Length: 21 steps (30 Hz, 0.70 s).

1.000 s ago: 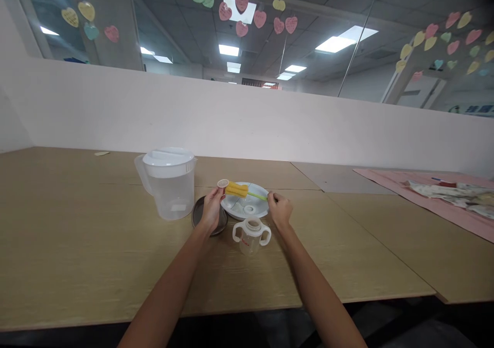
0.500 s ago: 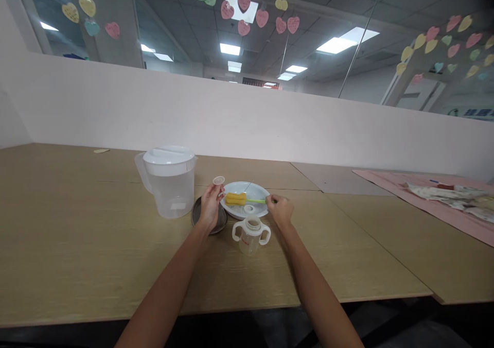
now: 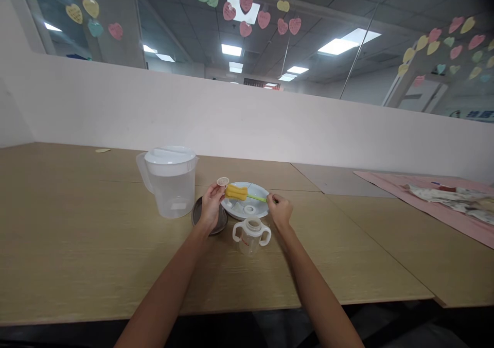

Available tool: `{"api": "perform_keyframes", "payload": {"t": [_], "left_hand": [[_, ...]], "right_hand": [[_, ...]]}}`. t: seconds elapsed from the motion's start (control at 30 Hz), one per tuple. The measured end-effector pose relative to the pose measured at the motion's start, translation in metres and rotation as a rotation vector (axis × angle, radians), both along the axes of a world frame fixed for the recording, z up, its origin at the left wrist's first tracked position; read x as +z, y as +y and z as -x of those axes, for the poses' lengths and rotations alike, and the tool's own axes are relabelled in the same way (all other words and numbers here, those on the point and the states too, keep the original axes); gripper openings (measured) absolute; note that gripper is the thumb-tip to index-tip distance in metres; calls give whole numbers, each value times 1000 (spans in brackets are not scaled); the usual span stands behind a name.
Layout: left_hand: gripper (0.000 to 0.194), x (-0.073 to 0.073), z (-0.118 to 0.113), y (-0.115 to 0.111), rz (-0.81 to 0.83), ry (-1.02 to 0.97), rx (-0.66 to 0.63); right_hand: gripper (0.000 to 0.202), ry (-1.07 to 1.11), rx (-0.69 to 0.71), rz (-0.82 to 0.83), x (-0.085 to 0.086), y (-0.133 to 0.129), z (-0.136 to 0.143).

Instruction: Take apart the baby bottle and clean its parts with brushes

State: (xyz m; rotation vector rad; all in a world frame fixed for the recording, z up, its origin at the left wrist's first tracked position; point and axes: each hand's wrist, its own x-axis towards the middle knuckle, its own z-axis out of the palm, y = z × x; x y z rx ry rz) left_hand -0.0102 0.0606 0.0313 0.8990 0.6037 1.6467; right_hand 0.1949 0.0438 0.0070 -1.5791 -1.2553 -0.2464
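My left hand [image 3: 212, 204] pinches a small round translucent piece [image 3: 223, 181] at its fingertips. In my right hand [image 3: 280, 208] is the green handle of a brush with a yellow sponge head [image 3: 236, 192]. The sponge is over the left part of a white bowl [image 3: 258, 190], right beside the round piece. A white ring [image 3: 249, 210] lies in the bowl. Just in front of the bowl stands a clear two-handled cup [image 3: 250, 241], open at the top. Beneath my left hand is a dark round dish [image 3: 221, 223], partly hidden.
A translucent lidded pitcher [image 3: 175, 193] stands left of my left hand. On the far right, a pink cloth [image 3: 386, 179] carries a patterned cloth [image 3: 440, 196]. A small pale flat piece [image 3: 103, 151] lies near the wall. The table's front edge runs below the cup.
The sponge head has risen and moved slightly left, closer to the round piece. My left hand has shifted a little to the right with that piece.
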Motion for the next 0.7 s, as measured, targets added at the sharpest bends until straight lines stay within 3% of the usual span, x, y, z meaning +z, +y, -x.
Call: {"api": "perform_keyframes", "payload": {"t": [0.23,0.37,0.5,0.7], "left_hand": [[30,6,4,-1,-60,-56,-63],[30,14,11,4,-81,-120,-34],[30,19,22,7,-97,-33,164],[23,3,38,12,-67,574,598]], "right_hand": [[40,-160,-40,10,-1,-1,-5],[41,-67,-88,71,3,-1,-8],[56,116,-128,176,8,-2,-12],[65,219,-110,201,11,-3,-15]]}}
